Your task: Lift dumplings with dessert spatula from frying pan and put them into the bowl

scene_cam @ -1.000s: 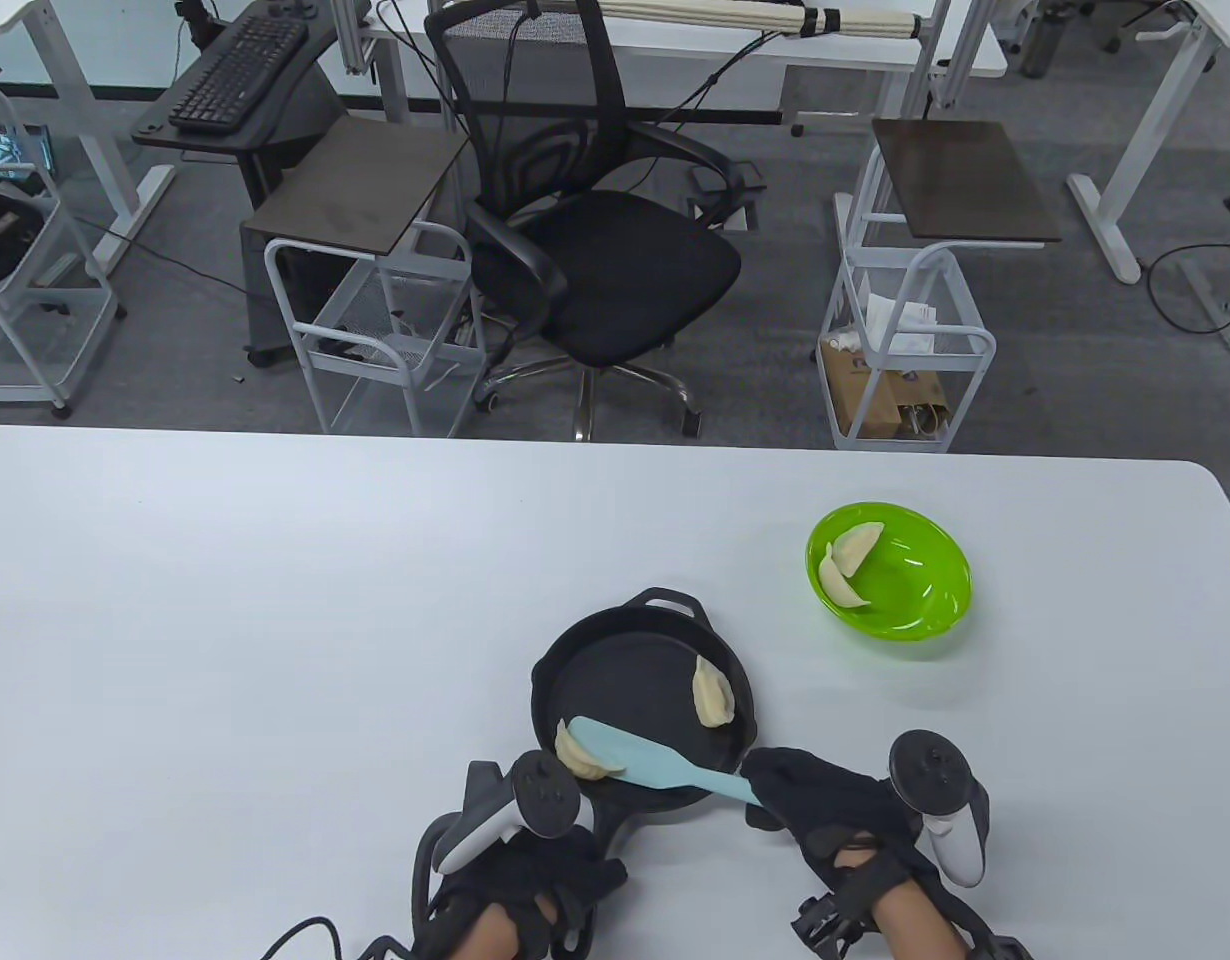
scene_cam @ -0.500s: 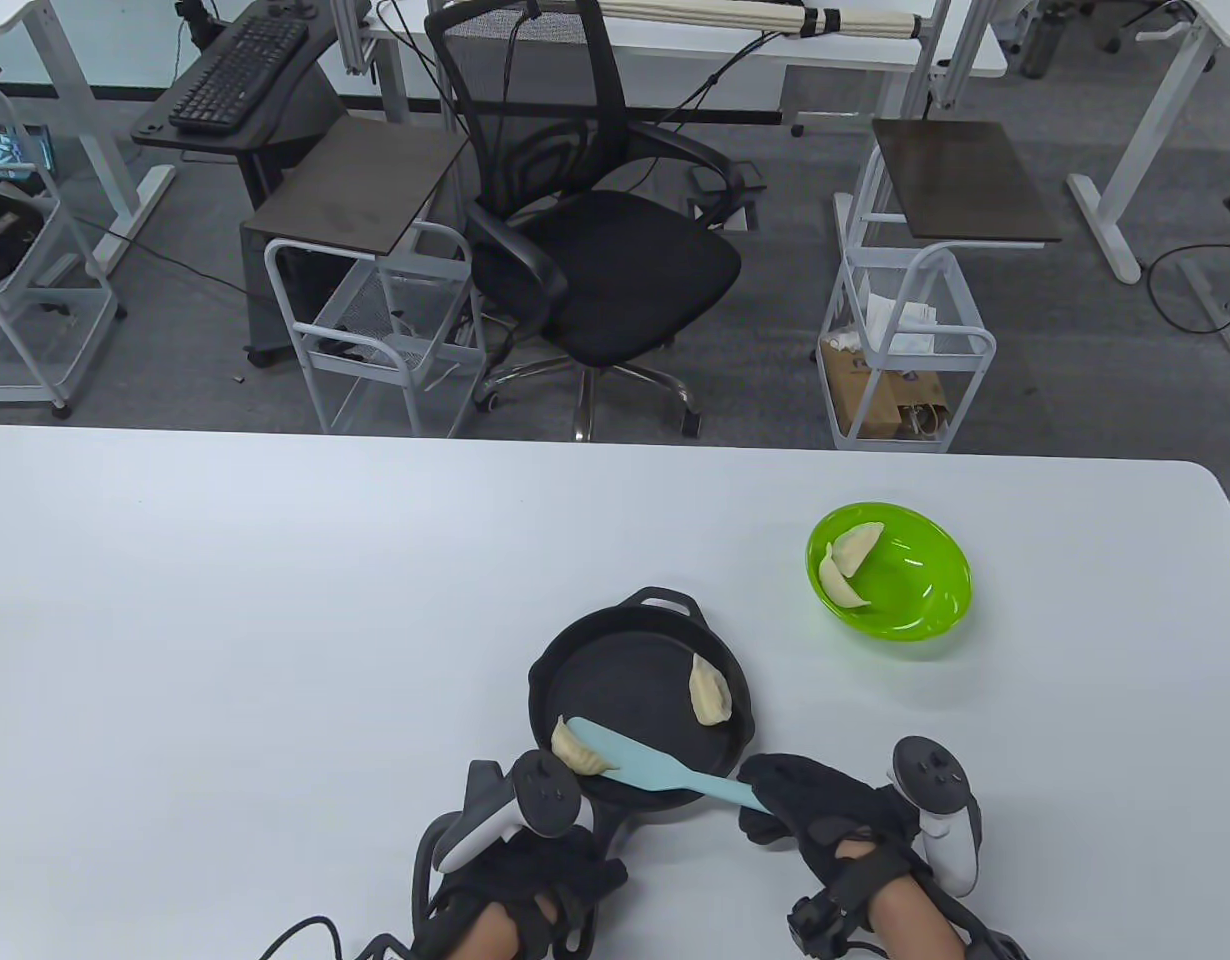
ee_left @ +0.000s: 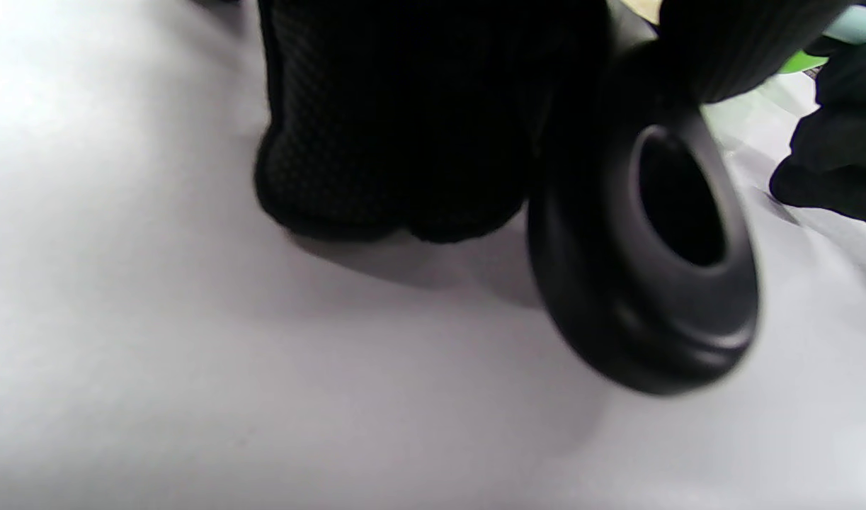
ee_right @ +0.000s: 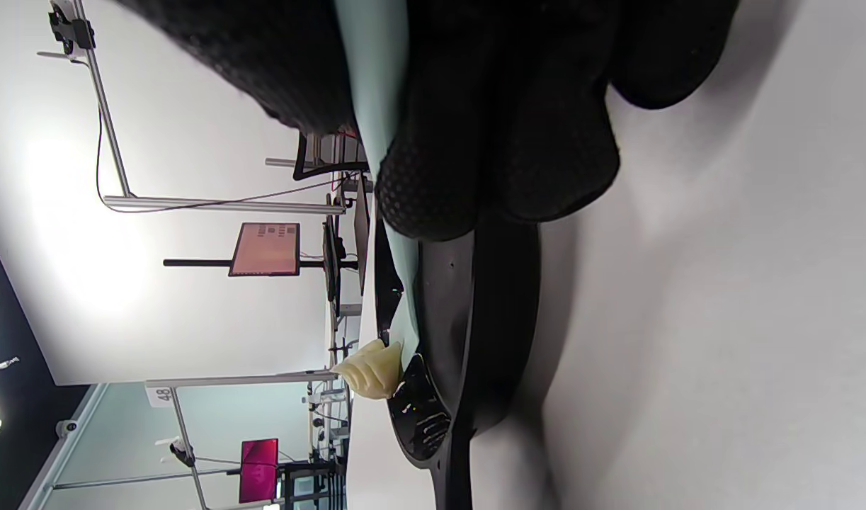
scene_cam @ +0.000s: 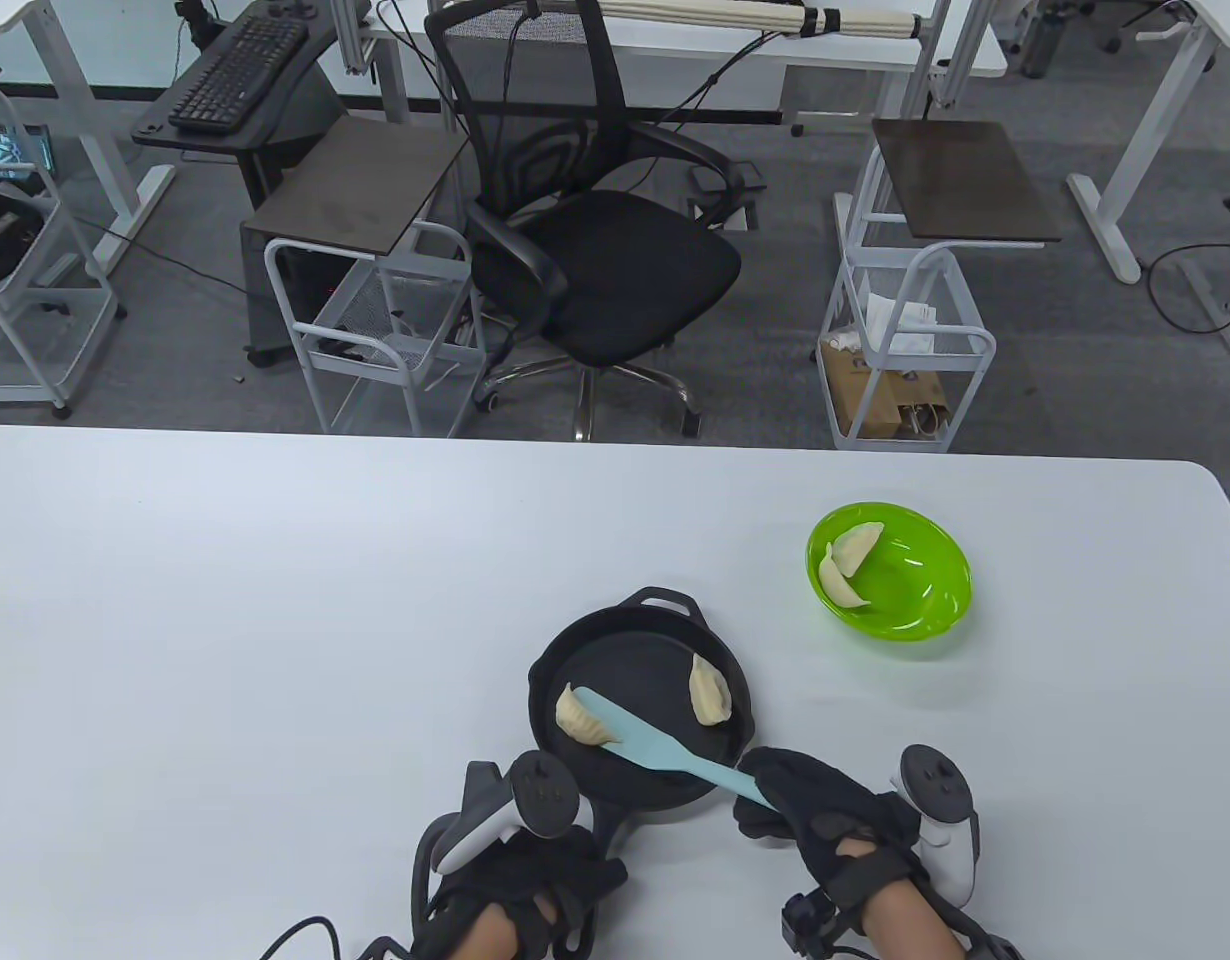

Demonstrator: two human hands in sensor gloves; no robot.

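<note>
Near the table's front edge, we have the frying pan with 2 dumplings left in it, and the step in hand looks like scooping the left dumpling. Our right hand is clamped around the handle of the pale blue dessert spatula, whose blade lies against that dumpling by the pan's left wall. Our left hand sits at the pan's long handle; we cannot tell whether its fingers are wrapped on it. Next, we judge, the blade must slide fully under, lift level, and travel to the green bowl toward the table's right edge, where 2 dumplings already lie. The right dumpling rests untouched. Both are pale, pleated crescents and look soft and liable to slip.
</note>
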